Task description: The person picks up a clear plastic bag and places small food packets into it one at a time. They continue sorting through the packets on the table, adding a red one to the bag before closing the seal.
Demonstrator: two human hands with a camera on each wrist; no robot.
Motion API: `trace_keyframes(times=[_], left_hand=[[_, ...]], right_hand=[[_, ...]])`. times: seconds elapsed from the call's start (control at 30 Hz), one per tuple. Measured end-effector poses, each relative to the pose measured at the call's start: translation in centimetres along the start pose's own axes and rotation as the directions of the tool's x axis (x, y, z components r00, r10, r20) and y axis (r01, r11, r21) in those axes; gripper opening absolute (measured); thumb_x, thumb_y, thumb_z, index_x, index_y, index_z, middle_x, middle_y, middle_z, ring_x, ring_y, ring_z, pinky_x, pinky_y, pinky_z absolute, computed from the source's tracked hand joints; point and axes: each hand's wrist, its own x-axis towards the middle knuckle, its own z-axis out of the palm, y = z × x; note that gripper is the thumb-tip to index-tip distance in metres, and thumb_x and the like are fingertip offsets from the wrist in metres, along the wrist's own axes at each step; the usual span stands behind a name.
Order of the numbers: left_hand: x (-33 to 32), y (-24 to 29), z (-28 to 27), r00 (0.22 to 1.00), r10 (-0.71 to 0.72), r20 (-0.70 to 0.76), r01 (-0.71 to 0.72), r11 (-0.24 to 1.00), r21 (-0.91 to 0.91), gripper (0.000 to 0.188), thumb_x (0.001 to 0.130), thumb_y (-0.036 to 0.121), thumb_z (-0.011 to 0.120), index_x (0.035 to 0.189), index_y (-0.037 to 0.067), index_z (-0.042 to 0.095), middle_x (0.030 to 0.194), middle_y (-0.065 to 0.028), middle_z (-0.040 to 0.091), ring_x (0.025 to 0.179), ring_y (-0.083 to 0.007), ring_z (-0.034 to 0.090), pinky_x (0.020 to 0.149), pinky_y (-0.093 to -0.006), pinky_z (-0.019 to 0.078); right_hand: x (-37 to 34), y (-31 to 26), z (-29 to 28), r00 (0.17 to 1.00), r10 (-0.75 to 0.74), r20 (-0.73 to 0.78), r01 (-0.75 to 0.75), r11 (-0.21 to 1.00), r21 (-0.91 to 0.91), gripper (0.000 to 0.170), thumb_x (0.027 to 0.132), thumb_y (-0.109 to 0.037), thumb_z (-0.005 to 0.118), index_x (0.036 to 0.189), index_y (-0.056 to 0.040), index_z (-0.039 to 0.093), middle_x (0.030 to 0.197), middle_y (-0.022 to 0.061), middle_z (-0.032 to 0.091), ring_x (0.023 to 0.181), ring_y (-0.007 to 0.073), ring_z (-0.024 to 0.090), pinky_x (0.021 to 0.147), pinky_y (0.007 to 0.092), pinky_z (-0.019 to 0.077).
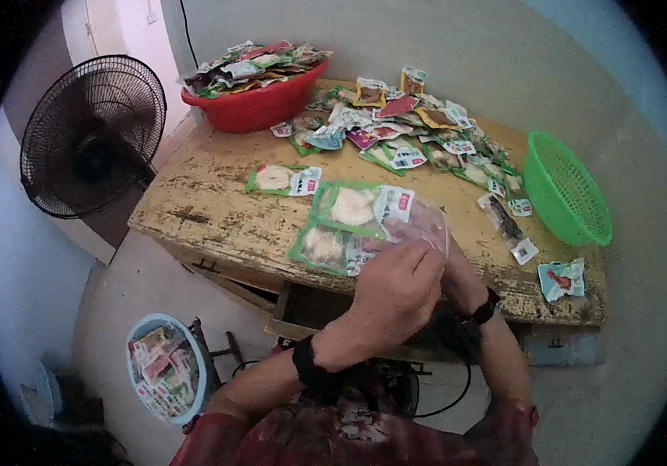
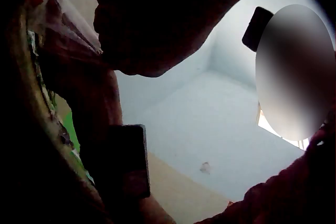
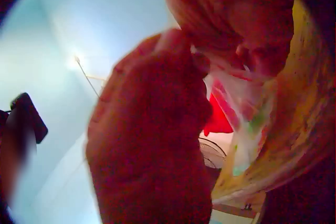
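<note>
Two green-edged clear packets of pale, round food, an upper packet (image 1: 351,208) and a lower packet (image 1: 324,245), lie together near the table's front edge. My left hand (image 1: 397,293) pinches thin clear plastic (image 1: 440,237) beside their white label ends. Close against it, my right hand (image 1: 425,220) holds the same plastic, its fingers reaching over the labels. In the right wrist view the clear plastic (image 3: 247,100) stretches down from where both hands meet. The left wrist view is dark, with plastic (image 2: 73,27) drawn taut next to the left hand (image 2: 163,19).
A single similar packet (image 1: 280,180) lies to the left. Behind are a heaped red basin (image 1: 256,105) and a pile of mixed packets (image 1: 407,128). A green basket (image 1: 570,190) stands right; a blue basin (image 1: 207,365) of packets and a fan (image 1: 92,136) are left.
</note>
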Motion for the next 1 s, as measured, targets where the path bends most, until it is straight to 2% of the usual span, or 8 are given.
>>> trace_keyframes(times=[0.07, 0.13, 0.23, 0.37, 0.53, 0.77, 0.93, 1.0], left_hand=[[-0.4, -0.6, 0.5, 1.000, 0.016, 0.012, -0.016, 1.000, 0.000, 0.020, 0.083, 0.004, 0.070, 0.101, 0.002, 0.062, 0.093, -0.0158, 0.064, 0.084, -0.0369, 0.064, 0.073, -0.0446, 0.0513], [-0.5, -1.3, 0.2, 1.000, -0.015, 0.012, 0.016, 0.997, -0.080, 0.019, 0.084, 0.004, 0.070, 0.101, 0.002, 0.062, 0.092, -0.0155, 0.064, 0.085, -0.0372, 0.064, 0.073, -0.0448, 0.0510], [-0.7, -2.1, 0.0, 0.998, -0.048, -0.051, 0.038, 0.984, -0.177, 0.016, 0.086, 0.004, 0.070, 0.101, 0.002, 0.063, 0.090, -0.0147, 0.064, 0.081, -0.0346, 0.064, 0.070, -0.0428, 0.0511], [-1.0, -2.8, -1.0, 0.978, -0.210, 0.001, 0.204, 0.953, -0.224, 0.013, 0.090, 0.005, 0.069, 0.100, 0.002, 0.063, 0.089, -0.0134, 0.064, 0.072, -0.0276, 0.064, 0.063, -0.0367, 0.0511], [-1.0, -3.0, -0.5, 0.978, -0.207, -0.023, 0.193, 0.943, -0.271, 0.012, 0.090, 0.004, 0.069, 0.101, 0.002, 0.064, 0.089, -0.0124, 0.065, 0.069, -0.0247, 0.064, 0.061, -0.0339, 0.0510], [-0.7, -2.6, 0.0, 0.995, -0.095, -0.007, 0.090, 0.962, -0.257, 0.015, 0.089, 0.004, 0.069, 0.104, 0.002, 0.065, 0.092, -0.0131, 0.067, 0.076, -0.0259, 0.067, 0.067, -0.0357, 0.0532], [-0.8, -3.0, -0.5, 0.966, -0.256, 0.026, 0.248, 0.900, -0.358, 0.011, 0.091, 0.004, 0.070, 0.098, 0.002, 0.062, 0.085, -0.0099, 0.064, 0.067, -0.0181, 0.062, 0.058, -0.0316, 0.0487], [-0.8, -3.2, -1.2, 0.941, -0.328, 0.086, 0.338, 0.885, -0.320, 0.010, 0.094, 0.007, 0.067, 0.100, 0.000, 0.063, 0.086, -0.0088, 0.066, 0.073, -0.0145, 0.064, 0.066, -0.0294, 0.0508]], right_hand=[[0.7, 1.9, 0.3, 0.999, -0.016, 0.045, 0.022, 0.988, -0.150, 0.033, 0.096, -0.018, 0.067, 0.123, 0.0007, 0.059, 0.114, 0.0075, 0.066, 0.096, 0.0168, 0.065, 0.085, 0.0323, 0.0547], [2.3, 2.3, 0.4, 0.942, 0.320, 0.106, -0.336, 0.917, 0.214, 0.037, 0.095, -0.018, 0.067, 0.125, 0.0009, 0.058, 0.116, 0.0084, 0.066, 0.098, 0.0194, 0.066, 0.085, 0.0342, 0.0557], [1.6, -0.2, 0.1, 0.895, 0.379, 0.233, -0.432, 0.613, 0.661, 0.035, 0.097, -0.015, 0.065, 0.126, 0.0024, 0.057, 0.120, 0.0090, 0.066, 0.101, 0.0155, 0.065, 0.085, 0.0316, 0.0559], [0.3, 2.3, -1.7, 0.919, 0.339, 0.199, -0.392, 0.747, 0.537, 0.037, 0.096, -0.011, 0.065, 0.129, 0.0025, 0.056, 0.121, 0.0097, 0.066, 0.107, 0.0164, 0.064, 0.091, 0.0305, 0.0540], [-1.8, 3.5, -1.0, 0.914, 0.403, -0.048, -0.338, 0.821, 0.460, 0.035, 0.095, -0.008, 0.066, 0.127, 0.0035, 0.056, 0.120, 0.0111, 0.068, 0.107, 0.0181, 0.065, 0.091, 0.0307, 0.0545], [0.1, 3.6, 0.1, 0.976, 0.217, -0.020, -0.206, 0.948, 0.243, 0.039, 0.093, -0.011, 0.067, 0.127, 0.0039, 0.054, 0.112, 0.0126, 0.067, 0.099, 0.0171, 0.067, 0.084, 0.0300, 0.0555], [1.4, 4.7, 0.7, 0.955, 0.279, 0.106, -0.295, 0.837, 0.461, 0.051, 0.095, -0.014, 0.067, 0.138, 0.0041, 0.046, 0.119, 0.0136, 0.065, 0.111, 0.0189, 0.063, 0.093, 0.0308, 0.0534], [-0.2, 3.5, 1.1, 0.958, 0.284, -0.037, -0.222, 0.817, 0.532, 0.043, 0.096, -0.010, 0.064, 0.133, 0.0037, 0.048, 0.121, 0.0150, 0.064, 0.109, 0.0194, 0.065, 0.090, 0.0315, 0.0550]])
